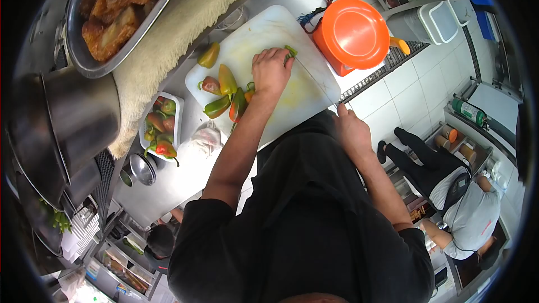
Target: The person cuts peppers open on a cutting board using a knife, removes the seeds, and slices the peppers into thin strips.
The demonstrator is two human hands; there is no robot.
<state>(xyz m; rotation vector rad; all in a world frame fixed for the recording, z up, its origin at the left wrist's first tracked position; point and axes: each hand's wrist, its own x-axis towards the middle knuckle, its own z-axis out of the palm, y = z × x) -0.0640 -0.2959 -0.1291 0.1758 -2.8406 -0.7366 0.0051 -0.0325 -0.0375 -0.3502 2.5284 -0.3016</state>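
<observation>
On the white cutting board (300, 98), my left hand (271, 71) has its fingers bent against a small green pepper piece (290, 51). My right hand (355, 133) is closed at the board's near right corner, at the end of a knife (317, 81) seen as a thin line; its tip points toward the green piece. Left of my left wrist lie several green and red peppers (227, 80), partly behind my forearm. One more green pepper (209, 55) rests at the board's upper left edge.
A white tub (178, 120) holds more peppers. Beside it are a plastic bag (208, 138) and metal bowls (142, 169). An orange container (355, 36) stands right of the board. A tray of meat (101, 70) is upper left. Two other people (471, 213) are lower right and lower left.
</observation>
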